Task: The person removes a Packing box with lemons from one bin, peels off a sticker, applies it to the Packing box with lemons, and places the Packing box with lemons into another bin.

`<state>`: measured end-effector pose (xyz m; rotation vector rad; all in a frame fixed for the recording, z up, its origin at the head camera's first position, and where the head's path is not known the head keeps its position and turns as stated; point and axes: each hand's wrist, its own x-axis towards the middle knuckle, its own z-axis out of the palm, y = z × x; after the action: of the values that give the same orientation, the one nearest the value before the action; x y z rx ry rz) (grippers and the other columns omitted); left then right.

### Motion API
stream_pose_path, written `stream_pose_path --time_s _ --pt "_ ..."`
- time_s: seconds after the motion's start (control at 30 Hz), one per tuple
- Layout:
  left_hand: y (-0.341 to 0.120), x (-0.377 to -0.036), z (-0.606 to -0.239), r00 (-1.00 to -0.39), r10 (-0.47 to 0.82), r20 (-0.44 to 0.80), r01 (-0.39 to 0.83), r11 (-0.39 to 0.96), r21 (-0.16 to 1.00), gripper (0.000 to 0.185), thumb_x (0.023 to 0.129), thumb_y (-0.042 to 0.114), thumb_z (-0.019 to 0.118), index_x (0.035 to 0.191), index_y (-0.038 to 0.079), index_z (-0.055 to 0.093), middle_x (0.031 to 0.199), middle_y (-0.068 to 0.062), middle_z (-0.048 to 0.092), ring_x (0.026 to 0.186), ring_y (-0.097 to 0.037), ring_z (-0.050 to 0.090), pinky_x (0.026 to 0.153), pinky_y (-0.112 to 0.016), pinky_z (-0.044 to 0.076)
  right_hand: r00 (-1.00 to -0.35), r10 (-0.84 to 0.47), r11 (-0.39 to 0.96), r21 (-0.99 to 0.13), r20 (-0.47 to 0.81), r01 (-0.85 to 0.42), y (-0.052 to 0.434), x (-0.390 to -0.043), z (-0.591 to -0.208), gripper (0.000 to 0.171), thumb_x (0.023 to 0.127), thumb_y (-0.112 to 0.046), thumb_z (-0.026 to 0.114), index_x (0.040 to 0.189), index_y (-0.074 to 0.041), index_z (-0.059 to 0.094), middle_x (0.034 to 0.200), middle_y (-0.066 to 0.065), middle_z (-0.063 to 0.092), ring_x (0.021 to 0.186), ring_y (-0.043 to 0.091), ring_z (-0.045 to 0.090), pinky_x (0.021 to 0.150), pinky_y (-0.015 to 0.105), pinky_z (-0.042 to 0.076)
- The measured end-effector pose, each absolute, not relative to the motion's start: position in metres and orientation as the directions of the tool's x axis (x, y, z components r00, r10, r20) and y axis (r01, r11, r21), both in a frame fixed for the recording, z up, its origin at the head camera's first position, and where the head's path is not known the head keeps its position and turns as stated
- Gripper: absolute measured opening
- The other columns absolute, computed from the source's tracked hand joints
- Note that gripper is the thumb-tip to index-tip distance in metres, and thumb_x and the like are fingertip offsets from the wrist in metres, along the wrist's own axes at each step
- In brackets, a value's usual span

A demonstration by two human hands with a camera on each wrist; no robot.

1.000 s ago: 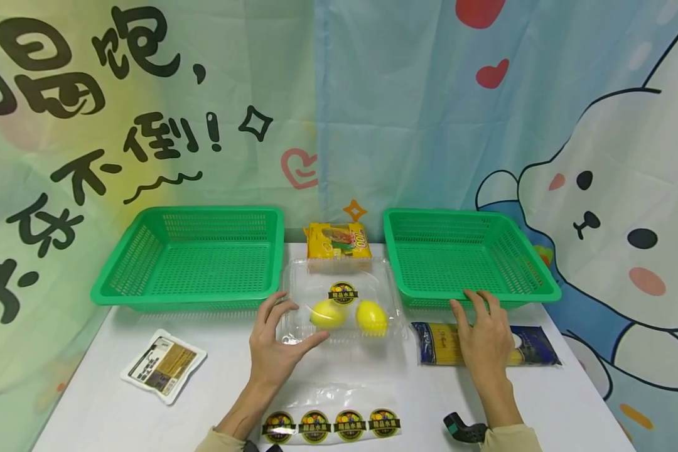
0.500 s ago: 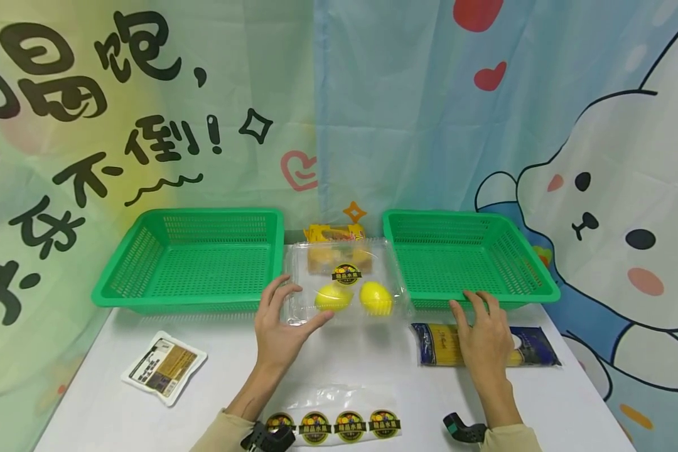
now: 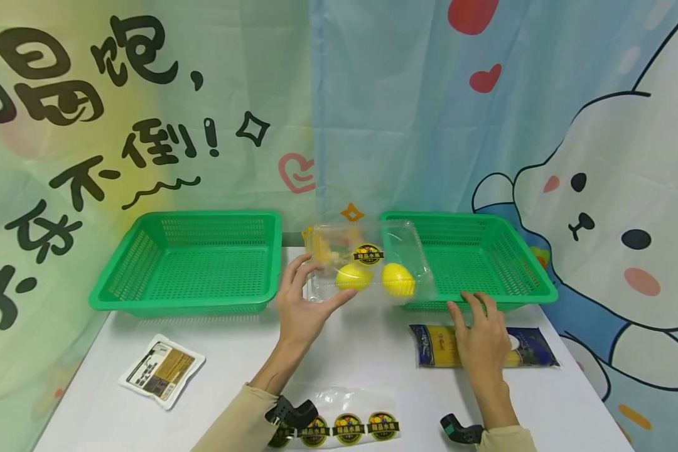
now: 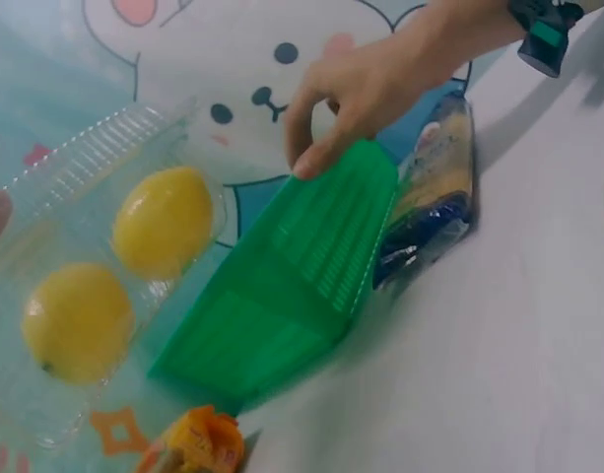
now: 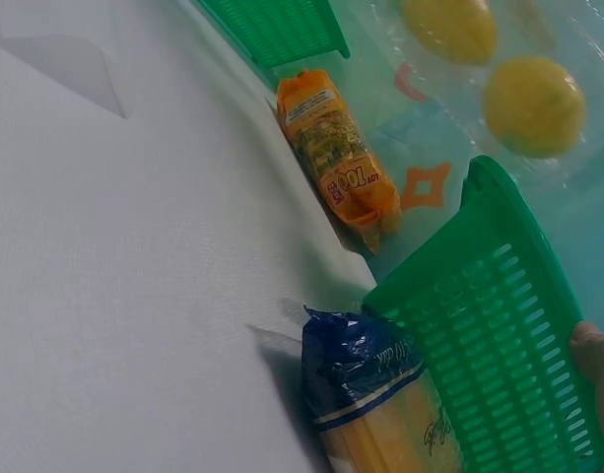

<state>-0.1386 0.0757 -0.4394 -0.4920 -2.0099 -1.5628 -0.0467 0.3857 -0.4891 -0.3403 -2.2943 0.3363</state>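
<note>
My left hand point(image 3: 307, 307) grips the left edge of a clear plastic clamshell box point(image 3: 398, 235). Inside are two lemons point(image 3: 355, 276), and a black fruit label point(image 3: 368, 254) is stuck to the lid. The box is raised above the table and overlaps the left side of the right green basket point(image 3: 522, 296). With bent fingers, my right hand point(image 3: 483, 336) holds the front rim of that basket; in the left wrist view, thumb and fingers of the right hand point(image 4: 356, 103) meet at the rim. Below this hand lies a pack of spaghetti point(image 3: 437, 345).
Another green basket point(image 3: 186, 307) stands at the back left. A yellow snack packet point(image 5: 336, 158) lies between the baskets, mostly behind the box in the head view. A white flat pouch point(image 3: 162, 371) is at left, and a clear sheet with round labels point(image 3: 348, 427) at the front.
My left hand has lifted the clamshell box with the lemons and moved it back and to the right, towards the right basket. My right hand has stayed at the basket rim.
</note>
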Motion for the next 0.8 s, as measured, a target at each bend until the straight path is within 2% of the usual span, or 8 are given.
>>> stream_pose_path --time_s 0.27,0.53,0.8 --pt "0.099 -0.144 -0.432 -0.807 -0.007 0.591 0.575 0.224 0.787 0.061 0.066 0.034 0.101 0.111 0.009 0.067 0.138 -0.015 0.059 0.135 -0.029 0.056 0.108 -0.052 0.051 -0.652 0.348 0.928 -0.346 0.673 0.137 0.390 -0.044 -0.490 0.041 0.090 -0.028 0.084 0.123 -0.006 0.073 0.129 0.019 0.066 0.095 0.045 0.066 0.056 0.057 0.052" --pt "0.117 -0.149 -0.426 -0.813 0.007 0.583 0.572 0.196 0.796 0.058 0.068 0.035 0.100 0.110 0.014 0.066 0.139 -0.014 0.059 0.132 -0.030 0.056 0.108 -0.055 0.049 -0.670 0.349 0.926 -0.350 0.655 0.140 0.387 -0.043 -0.493 0.042 0.089 -0.026 0.084 0.124 -0.007 0.072 0.130 0.020 0.065 0.099 0.047 0.067 0.059 0.059 0.055" --pt "0.131 -0.155 -0.420 -0.811 0.034 0.584 0.577 0.207 0.790 0.056 0.070 0.038 0.099 0.111 0.017 0.067 0.140 -0.014 0.058 0.135 -0.028 0.056 0.110 -0.055 0.048 -0.655 0.326 0.935 -0.336 0.681 0.115 0.386 -0.044 -0.490 0.043 0.086 -0.024 0.087 0.122 -0.005 0.073 0.127 0.021 0.066 0.096 0.046 0.067 0.060 0.059 0.054"
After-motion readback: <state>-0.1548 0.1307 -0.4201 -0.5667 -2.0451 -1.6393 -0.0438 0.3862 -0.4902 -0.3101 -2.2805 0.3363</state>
